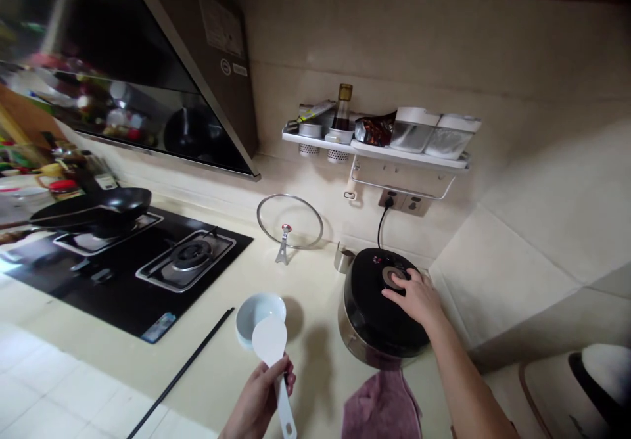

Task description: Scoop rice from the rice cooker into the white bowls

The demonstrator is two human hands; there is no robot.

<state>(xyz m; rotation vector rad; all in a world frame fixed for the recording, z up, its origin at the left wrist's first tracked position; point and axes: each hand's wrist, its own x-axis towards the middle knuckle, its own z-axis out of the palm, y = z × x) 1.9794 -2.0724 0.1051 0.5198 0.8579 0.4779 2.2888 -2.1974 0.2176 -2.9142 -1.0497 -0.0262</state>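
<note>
Resting on the countertop against the tiled corner, the black rice cooker has the right hand laid flat on its lid, fingers loosely spread with the tips at the round button near the lid's back edge — nothing pinched. The left hand is curled around the handle of a white rice paddle, its blade held over a white bowl just left of the cooker. Judged by look, the cooker is heavy, rigid and glossy-slick, best steadied by the lid top or gripped low on its steel body — the paddle is light, stiff plastic, easily held mid-handle.
</note>
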